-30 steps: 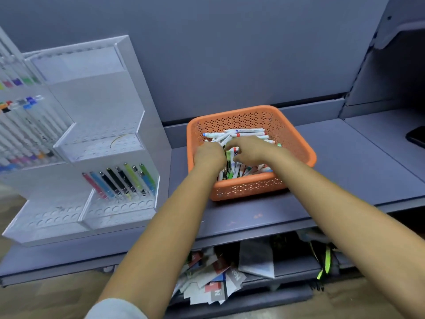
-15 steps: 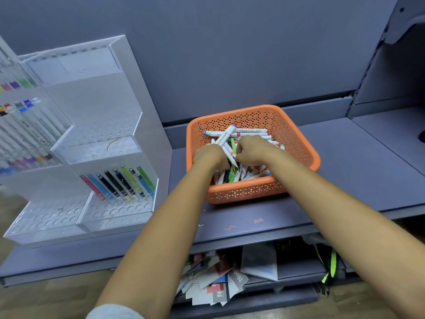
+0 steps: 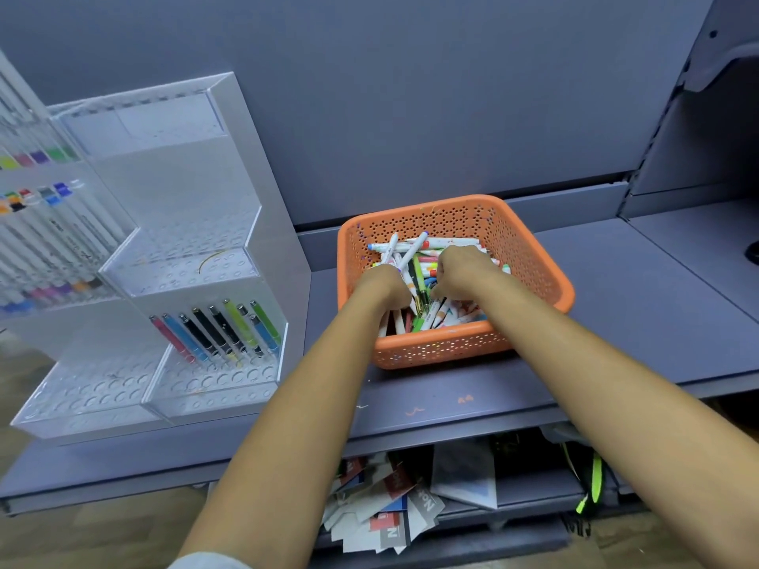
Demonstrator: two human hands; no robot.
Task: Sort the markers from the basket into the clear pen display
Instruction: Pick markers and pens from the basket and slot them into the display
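The white plastic markers (image 3: 447, 242) lie heaped in the orange perforated basket (image 3: 431, 351) by the grey shelf's (image 3: 616, 322) back edge. The left hand (image 3: 384, 287) grips a few. The right hand (image 3: 462, 269) is curled in the heap beside it, and its hold is impossible to tell. A loose bundle could slip before reaching the clear acrylic pen display (image 3: 213, 375) at the left end.

Basket (image 3: 530, 256) holding markers (image 3: 451, 242) sits right of display (image 3: 185, 223).
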